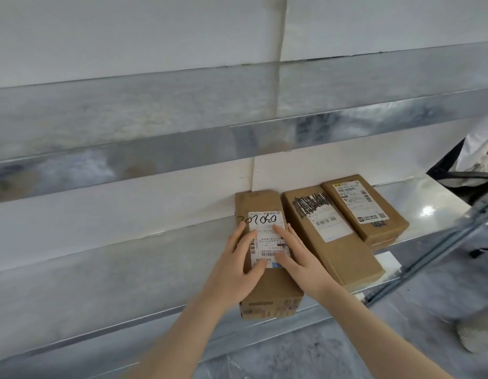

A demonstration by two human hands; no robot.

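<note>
Since the left hand (237, 266) and right hand (300, 261) lie flat, fingers straight, gripping nothing, on the labelled top of the cardboard box (257, 201) on the shelf (114, 269), left of two more boxes (330, 233), it seems stiff and light, best held by its long sides.

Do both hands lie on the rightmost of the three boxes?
No, the left hand and the right hand rest flat on the leftmost box.
</note>
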